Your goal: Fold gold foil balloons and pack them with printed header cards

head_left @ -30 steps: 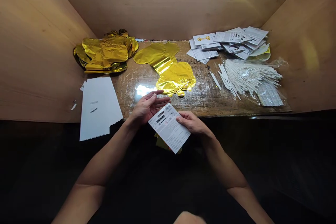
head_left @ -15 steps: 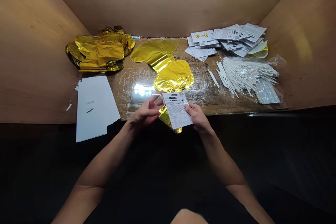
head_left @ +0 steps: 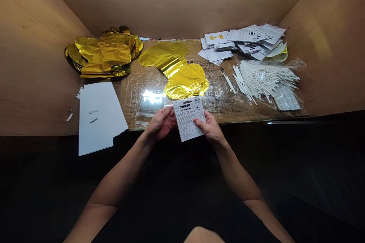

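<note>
Step in hand: the left hand (head_left: 161, 123) and right hand (head_left: 209, 129) pinch a printed card (head_left: 188, 118) by its sides above the table (head_left: 228, 110) edge; the next move calls for a steady two-handed release.

A white card (head_left: 188, 118) printed in black text with a red-ringed mark shows at the front edge of the brown desk (head_left: 219, 108), below a gold foil balloon (head_left: 185, 83); a gold foil heap (head_left: 102, 54) marks the back left corner, white sticks (head_left: 266, 79) the right.

Left hand (head_left: 161, 124) and right hand (head_left: 209, 129) held close — forearms (head_left: 121, 180) angled inward, fingers (head_left: 165, 113) curled.
</note>
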A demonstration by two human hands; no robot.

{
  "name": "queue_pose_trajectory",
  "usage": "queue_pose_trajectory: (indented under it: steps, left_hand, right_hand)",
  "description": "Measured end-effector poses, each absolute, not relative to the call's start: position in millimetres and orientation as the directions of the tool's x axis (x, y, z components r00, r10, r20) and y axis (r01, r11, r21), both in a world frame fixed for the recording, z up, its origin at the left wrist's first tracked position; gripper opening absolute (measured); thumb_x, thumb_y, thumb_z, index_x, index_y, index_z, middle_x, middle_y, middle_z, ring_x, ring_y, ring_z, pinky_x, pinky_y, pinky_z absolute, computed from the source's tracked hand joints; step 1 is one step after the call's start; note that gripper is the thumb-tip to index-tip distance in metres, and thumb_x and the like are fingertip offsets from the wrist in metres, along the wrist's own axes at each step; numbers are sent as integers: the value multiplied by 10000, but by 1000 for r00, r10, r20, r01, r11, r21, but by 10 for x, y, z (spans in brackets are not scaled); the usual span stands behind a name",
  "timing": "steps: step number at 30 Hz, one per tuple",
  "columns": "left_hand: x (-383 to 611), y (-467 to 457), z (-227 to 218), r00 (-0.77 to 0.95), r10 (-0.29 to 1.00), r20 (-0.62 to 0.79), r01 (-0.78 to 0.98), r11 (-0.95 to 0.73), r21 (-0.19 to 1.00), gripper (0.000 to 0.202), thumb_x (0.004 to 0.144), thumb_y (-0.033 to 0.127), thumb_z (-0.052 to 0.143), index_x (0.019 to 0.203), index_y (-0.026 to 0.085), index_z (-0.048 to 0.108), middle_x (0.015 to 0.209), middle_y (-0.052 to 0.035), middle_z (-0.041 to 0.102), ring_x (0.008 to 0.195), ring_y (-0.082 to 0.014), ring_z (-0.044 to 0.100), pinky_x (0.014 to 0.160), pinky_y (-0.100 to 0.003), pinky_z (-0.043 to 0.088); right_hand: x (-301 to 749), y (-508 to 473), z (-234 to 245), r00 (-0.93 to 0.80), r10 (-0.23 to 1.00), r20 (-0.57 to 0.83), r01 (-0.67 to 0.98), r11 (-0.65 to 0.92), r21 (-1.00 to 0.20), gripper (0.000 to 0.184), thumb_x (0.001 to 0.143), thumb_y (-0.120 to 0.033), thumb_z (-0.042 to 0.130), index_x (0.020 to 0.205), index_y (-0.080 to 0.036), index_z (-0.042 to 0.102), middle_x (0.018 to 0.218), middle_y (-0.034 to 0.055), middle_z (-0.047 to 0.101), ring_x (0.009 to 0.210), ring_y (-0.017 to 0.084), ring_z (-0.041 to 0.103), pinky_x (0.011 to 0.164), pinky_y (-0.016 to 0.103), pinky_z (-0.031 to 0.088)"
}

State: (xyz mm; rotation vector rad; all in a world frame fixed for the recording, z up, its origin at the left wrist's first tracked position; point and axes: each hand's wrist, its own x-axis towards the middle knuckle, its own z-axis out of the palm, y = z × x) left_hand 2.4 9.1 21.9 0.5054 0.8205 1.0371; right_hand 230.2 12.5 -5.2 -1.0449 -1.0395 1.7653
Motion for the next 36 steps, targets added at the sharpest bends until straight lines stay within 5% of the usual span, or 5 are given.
queue_pose_trajectory:
  steps: [5,9,18,29,36]
  left_hand:
    - [91,251,49,-65,913,-404,-555,303,775,359,817,443,919,875,133,746,873,-97,814,835,-237,804,843,-381,675]
    - [168,227,14,-70,885,-461,-600,332,728,291,875,391,877,874,132,744,923,-107,819,894,-214,808,925,-365,650]
    - [61,-3,65,155,859,-488,-532,488,692,399,858,326,874,1167,92,778,1141,-185,819,999,-263,794,908,-377,643]
    - [521,-198,-250,-311,901,-301,-522,103,847,465,759,451,948,1040,158,721,879,-56,805,768,-205,773,779,-361,654]
    - [440,-175,-203,-329,895,-301,-565,69,822,523,653,301,1008,1060,170,708,1103,-107,825,933,-236,805,832,-369,660]
  right_hand:
    - [2509,88,1,-496,806,-323,-154,-447,-881,529,819,-441,907,1240,-169,738,1139,108,823,972,259,788,853,352,631]
    - [2528,9,-6,-705,582,-406,-65,-622,-780,559,776,-433,938,1209,-120,772,1113,132,826,925,250,798,839,344,627]
    - [2445,-27,-79,-324,863,-387,30,-399,-916,386,846,-429,840,1102,-149,768,991,85,820,855,256,774,747,346,617]
    - [2115,-391,-188,-62,985,-163,64,-159,-985,309,943,-406,743,1172,-224,643,1071,72,789,938,261,764,830,402,644]
    - [2111,-463,-123,-87,986,-140,85,-133,-987,353,964,-381,731,1263,-243,603,1111,68,790,935,263,777,822,409,653]
